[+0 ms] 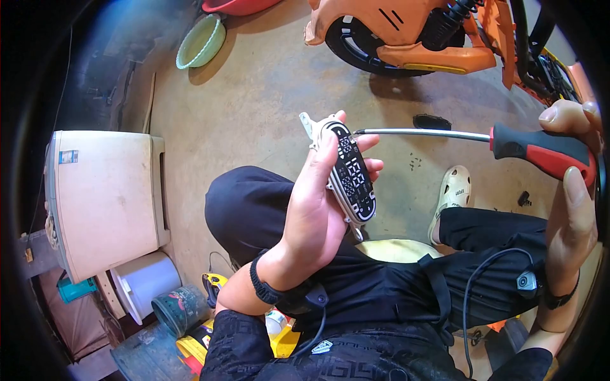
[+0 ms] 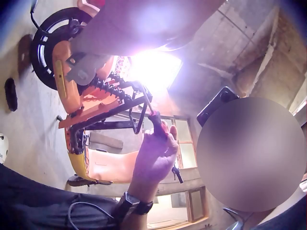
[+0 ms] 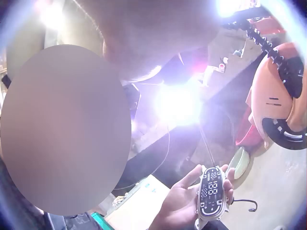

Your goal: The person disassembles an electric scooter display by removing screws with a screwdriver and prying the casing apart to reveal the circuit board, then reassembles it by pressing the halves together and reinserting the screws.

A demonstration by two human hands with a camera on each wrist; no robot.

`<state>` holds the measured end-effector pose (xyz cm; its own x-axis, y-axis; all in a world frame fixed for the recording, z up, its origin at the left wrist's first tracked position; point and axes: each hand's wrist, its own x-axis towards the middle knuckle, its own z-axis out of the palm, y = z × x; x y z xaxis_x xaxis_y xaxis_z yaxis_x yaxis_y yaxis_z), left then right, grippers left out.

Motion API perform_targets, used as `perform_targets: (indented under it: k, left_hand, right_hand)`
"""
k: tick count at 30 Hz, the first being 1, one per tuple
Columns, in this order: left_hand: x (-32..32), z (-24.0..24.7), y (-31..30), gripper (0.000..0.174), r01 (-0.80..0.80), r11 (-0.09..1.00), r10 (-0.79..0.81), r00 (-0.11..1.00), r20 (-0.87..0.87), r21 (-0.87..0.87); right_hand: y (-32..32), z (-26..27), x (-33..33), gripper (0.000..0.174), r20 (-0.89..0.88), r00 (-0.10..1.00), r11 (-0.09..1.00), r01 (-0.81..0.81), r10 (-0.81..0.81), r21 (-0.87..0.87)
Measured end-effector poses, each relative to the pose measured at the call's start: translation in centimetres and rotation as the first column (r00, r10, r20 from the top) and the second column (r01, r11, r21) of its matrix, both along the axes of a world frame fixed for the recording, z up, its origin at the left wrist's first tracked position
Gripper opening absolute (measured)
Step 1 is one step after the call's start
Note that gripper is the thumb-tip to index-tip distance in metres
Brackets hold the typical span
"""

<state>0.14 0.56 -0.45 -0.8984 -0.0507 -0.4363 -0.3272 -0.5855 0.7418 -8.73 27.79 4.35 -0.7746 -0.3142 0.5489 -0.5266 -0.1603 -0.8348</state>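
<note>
My left hand holds a scooter's digital instrument panel, thumb along one edge and fingers behind it. The panel is a long oval with a black face, white digits and a pale rim with mounting tabs. My right hand grips a screwdriver by its thick red and black handle. The long metal shaft points left, and its tip overlaps the panel's upper end in the head view. In the right wrist view the panel faces the camera. The left wrist view shows the raised right hand around the handle.
An orange scooter stands ahead on the concrete floor, near a pale green basin. To the left are a white cabinet, a white bucket and a dark bucket. Small dark pieces lie on the floor.
</note>
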Motion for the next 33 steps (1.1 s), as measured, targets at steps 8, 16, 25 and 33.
perform_targets:
  k: [8,16,25,33]
  left_hand:
    - [0.0,-0.2,-0.4,0.065,-0.116,0.993,0.115,0.99,-0.08,-0.011]
    - [0.2,-0.4,-0.3,0.068,-0.085,0.994,0.078,0.991,-0.109,-0.061]
    - [0.2,-0.2,0.0,0.069,0.032,0.999,-0.033,0.995,-0.096,-0.016]
    - [0.7,1.2,0.8,0.069,0.26,0.963,-0.263,0.964,-0.047,-0.069]
  right_hand:
    - [-0.1,0.7,-0.3,0.059,-0.055,0.998,0.998,0.044,-0.041,0.053]
    - [-0.1,1.0,0.0,0.056,-0.021,0.998,0.996,0.065,-0.064,0.066]
    - [0.2,1.4,1.5,0.054,-0.128,0.967,0.817,0.255,-0.22,0.517]
    - [-4.3,-2.0,2.8,0.037,-0.076,0.983,0.887,-0.118,0.169,0.447]
